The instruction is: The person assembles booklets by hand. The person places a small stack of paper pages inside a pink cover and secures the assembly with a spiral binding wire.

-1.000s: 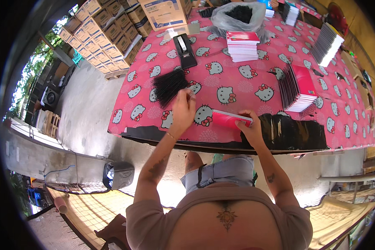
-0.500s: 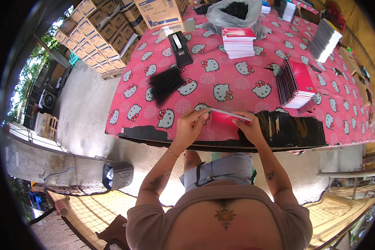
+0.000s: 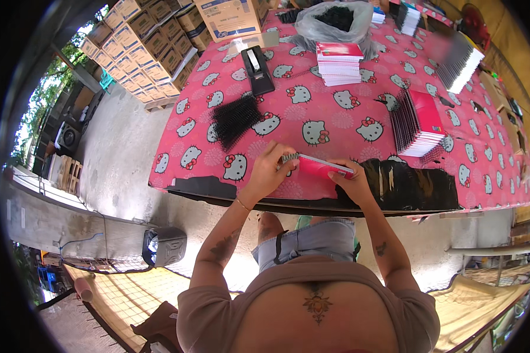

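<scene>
Near the front edge of the table, a pink-covered notebook (image 3: 313, 169) is tilted with its edge up. My right hand (image 3: 352, 181) grips its right end, thumb on the cover. At its left end, my left hand (image 3: 270, 170) pinches a dark spiral binding coil (image 3: 288, 157) between thumb and fingers. Part of the coil is hidden by those fingers, and how far it runs into the notebook's edge I cannot tell. Left of my left hand lies a bunch of loose black coils (image 3: 235, 122).
Beyond lie a black tape dispenser (image 3: 257, 70), a stack of pink-topped notebooks (image 3: 339, 66) and a clear bag of black coils (image 3: 335, 20). Coil-bound notebooks (image 3: 421, 120) stand stacked at right. Cartons (image 3: 141, 53) are piled at far left. Black patches (image 3: 415, 182) show through the tablecloth (image 3: 321, 109).
My left hand has shifted slightly, and more of the coil shows between its fingers and the notebook. My right hand keeps its grip on the notebook.
</scene>
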{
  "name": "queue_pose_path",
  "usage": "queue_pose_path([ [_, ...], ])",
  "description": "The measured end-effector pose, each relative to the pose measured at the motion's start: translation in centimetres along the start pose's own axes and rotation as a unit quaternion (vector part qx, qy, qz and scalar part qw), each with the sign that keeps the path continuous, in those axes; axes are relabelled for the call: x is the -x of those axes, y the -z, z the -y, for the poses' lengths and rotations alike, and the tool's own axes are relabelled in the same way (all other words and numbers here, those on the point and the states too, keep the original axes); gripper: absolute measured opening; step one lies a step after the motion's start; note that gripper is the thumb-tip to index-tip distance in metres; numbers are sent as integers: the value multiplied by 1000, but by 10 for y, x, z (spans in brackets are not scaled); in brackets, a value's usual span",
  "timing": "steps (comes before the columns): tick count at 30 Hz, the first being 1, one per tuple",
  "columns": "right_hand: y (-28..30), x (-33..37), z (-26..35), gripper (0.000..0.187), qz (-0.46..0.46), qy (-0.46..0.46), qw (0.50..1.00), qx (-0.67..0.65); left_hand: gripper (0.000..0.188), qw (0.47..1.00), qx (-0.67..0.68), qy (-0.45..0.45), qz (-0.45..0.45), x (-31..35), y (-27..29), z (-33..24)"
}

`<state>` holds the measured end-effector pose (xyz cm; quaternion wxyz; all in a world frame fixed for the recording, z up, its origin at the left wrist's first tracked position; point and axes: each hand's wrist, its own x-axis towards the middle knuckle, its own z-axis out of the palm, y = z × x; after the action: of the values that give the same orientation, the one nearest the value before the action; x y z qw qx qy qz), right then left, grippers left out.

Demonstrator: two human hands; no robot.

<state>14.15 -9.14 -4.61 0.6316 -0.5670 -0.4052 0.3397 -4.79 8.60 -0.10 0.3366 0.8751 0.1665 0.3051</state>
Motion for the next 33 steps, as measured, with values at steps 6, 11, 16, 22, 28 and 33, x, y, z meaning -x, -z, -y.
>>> queue_pose_path([
  [6,-1,1,3,29,4,42,991,130,20,992,16,-57,109,-12,14,4],
  [11,1,10,19,31,-48,41,992,113,38,953,-238,-188,-2,-19,-6,-27],
  [16,15,15,17,30,-45,32,996,70,34,983,-112,-94,111,-20,0,0],
  [22,12,17,20,31,-52,35,997,55,45,981,-94,-87,144,-26,6,-21],
  [28,-4,25,34,33,-132,3,991,-9,77,918,-360,-164,-33,16,-36,-52],
  [33,-8,28,14,34,-95,-7,994,-58,42,966,-228,-121,24,-14,-14,-31],
])
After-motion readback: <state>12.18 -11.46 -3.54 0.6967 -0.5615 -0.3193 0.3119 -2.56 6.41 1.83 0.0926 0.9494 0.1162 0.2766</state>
